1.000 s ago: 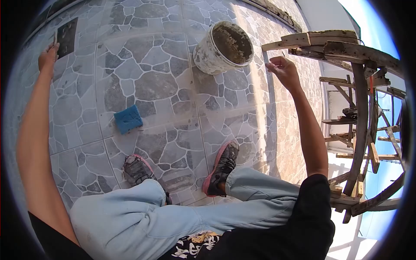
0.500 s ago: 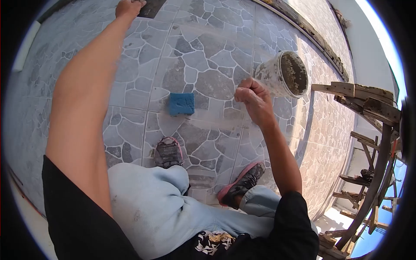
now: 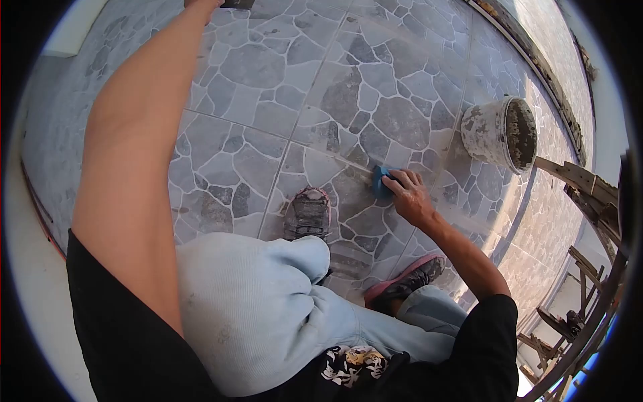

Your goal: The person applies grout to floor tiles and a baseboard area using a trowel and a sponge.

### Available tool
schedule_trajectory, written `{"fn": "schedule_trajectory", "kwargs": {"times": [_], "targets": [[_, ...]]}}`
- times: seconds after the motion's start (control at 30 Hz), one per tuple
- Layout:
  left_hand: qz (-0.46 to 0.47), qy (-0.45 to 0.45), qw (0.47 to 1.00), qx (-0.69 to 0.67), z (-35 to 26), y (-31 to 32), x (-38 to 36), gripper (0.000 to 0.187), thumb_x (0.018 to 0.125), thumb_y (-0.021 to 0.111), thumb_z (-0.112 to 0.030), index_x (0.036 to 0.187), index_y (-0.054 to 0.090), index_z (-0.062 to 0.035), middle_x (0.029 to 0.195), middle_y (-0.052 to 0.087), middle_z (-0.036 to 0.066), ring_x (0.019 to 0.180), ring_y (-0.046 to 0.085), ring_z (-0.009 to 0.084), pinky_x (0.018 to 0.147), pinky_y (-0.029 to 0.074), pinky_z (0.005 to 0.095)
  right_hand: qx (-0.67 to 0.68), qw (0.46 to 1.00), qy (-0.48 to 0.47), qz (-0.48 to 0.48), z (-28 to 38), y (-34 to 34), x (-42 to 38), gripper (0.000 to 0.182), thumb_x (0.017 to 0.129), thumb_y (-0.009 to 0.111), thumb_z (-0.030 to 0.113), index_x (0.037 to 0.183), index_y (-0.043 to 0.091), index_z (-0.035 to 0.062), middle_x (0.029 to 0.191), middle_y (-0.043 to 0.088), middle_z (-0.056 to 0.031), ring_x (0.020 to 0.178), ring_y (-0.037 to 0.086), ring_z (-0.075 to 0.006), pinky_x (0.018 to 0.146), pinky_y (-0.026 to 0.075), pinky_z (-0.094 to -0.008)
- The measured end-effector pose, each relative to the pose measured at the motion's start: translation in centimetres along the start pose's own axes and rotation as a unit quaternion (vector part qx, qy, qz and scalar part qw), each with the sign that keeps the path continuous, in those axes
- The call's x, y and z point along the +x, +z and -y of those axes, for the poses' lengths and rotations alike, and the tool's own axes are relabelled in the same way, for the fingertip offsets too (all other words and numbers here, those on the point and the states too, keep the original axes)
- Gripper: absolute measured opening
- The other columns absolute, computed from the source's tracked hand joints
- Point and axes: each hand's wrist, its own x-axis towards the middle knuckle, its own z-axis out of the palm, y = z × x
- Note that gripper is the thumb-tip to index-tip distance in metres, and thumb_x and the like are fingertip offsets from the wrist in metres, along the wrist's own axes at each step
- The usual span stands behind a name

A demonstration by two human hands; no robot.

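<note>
My right hand has its fingers closed on a blue sponge, which rests against the stone-patterned tiles. At the top edge my left hand is mostly cut off, at the end of my outstretched arm. Beside its fingers a dark flat plate shows only in part. The hand appears to grip it, though its handle, if any, is out of sight. Pale grout lines and hazy smears cover the tiles around the sponge.
A mortar-stained bucket stands to the right of the sponge. Farther right are rough wooden planks. A timber edging runs along the upper right. My shoes are on the tiles near the sponge.
My right hand, a loose fist above the floor before, has come down onto the sponge and taken hold of it. The view has shifted, so the floor and bucket appear farther right.
</note>
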Motion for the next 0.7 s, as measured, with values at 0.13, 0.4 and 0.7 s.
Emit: {"fn": "schedule_trajectory", "kwargs": {"times": [0.13,0.4,0.7], "targets": [[-0.082,-0.106,0.990,-0.035,-0.1,1.5,-0.8,0.016,0.082,0.071,-0.013,0.093,0.073,-0.0031,0.075,0.067,0.008,0.055,0.058,0.0170,0.048,0.045,0.0343,0.077,0.994,-0.001,-0.081,2.5,3.1,4.5,0.039,0.073,0.067,0.004,0.112,0.071,0.0066,0.119,0.065,-0.0098,0.112,0.060,-0.0300,0.097,0.045,-0.0432],[0.132,0.030,0.990,-0.030,-5.3,12.1,0.9,0.009,0.083,0.071,-0.014,0.076,0.068,-0.0077,0.059,0.057,0.002,0.045,0.050,0.0135,0.042,0.036,0.0328,0.075,0.991,-0.047,-0.096,9.4,5.4,16.5,0.047,0.075,0.066,0.004,0.122,0.069,0.0080,0.127,0.061,-0.0089,0.122,0.054,-0.0254,0.104,0.040,-0.0424],[0.061,-0.163,0.976,-0.134,6.0,5.7,2.8,0.022,0.085,0.077,-0.010,0.105,0.070,-0.0041,0.078,0.063,-0.002,0.060,0.054,0.0078,0.053,0.044,0.0207,0.070,0.995,0.066,-0.011,2.1,1.3,0.3,0.043,0.067,0.069,0.001,0.108,0.075,0.0091,0.118,0.063,-0.0067,0.117,0.056,-0.0260,0.099,0.042,-0.0415]]}}
